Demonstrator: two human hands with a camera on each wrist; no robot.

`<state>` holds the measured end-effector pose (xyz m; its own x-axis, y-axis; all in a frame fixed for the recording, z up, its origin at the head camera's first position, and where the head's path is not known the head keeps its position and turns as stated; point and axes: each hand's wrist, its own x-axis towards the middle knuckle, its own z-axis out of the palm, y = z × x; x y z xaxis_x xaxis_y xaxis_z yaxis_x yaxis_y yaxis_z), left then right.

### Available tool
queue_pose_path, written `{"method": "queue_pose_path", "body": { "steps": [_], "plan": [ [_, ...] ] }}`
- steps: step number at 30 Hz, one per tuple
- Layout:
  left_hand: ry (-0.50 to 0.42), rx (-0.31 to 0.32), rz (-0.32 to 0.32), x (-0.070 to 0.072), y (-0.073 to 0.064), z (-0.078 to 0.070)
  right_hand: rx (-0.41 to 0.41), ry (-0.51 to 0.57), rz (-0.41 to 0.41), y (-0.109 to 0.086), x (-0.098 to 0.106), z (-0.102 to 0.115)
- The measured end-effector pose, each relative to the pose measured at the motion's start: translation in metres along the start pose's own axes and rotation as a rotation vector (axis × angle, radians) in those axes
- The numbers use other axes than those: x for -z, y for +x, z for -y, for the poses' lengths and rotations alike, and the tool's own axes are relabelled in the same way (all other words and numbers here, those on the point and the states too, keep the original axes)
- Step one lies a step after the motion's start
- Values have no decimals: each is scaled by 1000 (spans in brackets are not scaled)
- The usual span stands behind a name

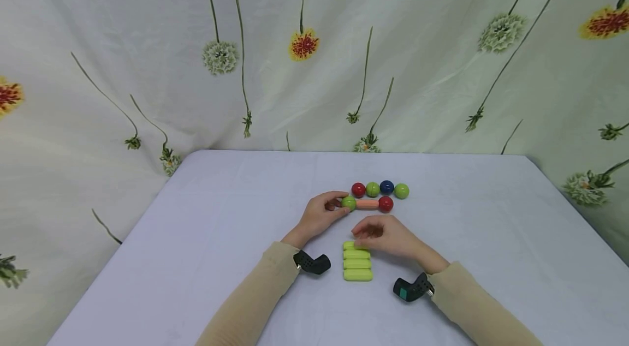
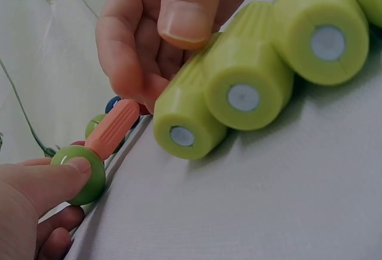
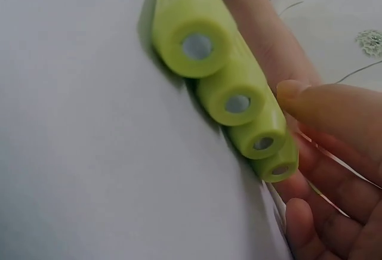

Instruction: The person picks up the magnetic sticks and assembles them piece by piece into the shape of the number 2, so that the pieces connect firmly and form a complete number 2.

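Green ball point(image 1: 348, 203) sits at the left end of the orange rod point(image 1: 367, 204); your left hand point(image 1: 319, 215) is pinching it. Nearer you than this rod, your right hand point(image 1: 390, 236) is at the yellow-green rods point(image 1: 357, 264), thumb and fingertips apart; whether touching, I cannot tell.

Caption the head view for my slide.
Left grip pinches a green ball at an orange rod's end; right grip at a row of four lime rods.
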<state>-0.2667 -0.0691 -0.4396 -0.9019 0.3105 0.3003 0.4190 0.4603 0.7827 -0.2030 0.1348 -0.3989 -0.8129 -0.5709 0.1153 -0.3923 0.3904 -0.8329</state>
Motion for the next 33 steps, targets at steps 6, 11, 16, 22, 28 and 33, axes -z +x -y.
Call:
{"method": "queue_pose_path", "body": {
  "steps": [6,11,16,22,28,33],
  "plan": [
    [-4,-5,-7,0,-1,-1,5,-23,2,4,-3,-22],
    [-4,-1,-6,0,-1,-3,12,-16,-2,5,-4,-25],
    [-10,4,-5,1,-1,-3,18,-29,-15,4,-4,-26],
    [-13,-3,-7,1,-2,-3,22,-45,-20,4,-5,-27],
    [-10,-3,-5,1,-2,-2,20,-75,-22,4,-5,-26],
    [-9,-1,-5,0,-1,-1,23,-91,-25,4,-5,-25]
  ]
}}
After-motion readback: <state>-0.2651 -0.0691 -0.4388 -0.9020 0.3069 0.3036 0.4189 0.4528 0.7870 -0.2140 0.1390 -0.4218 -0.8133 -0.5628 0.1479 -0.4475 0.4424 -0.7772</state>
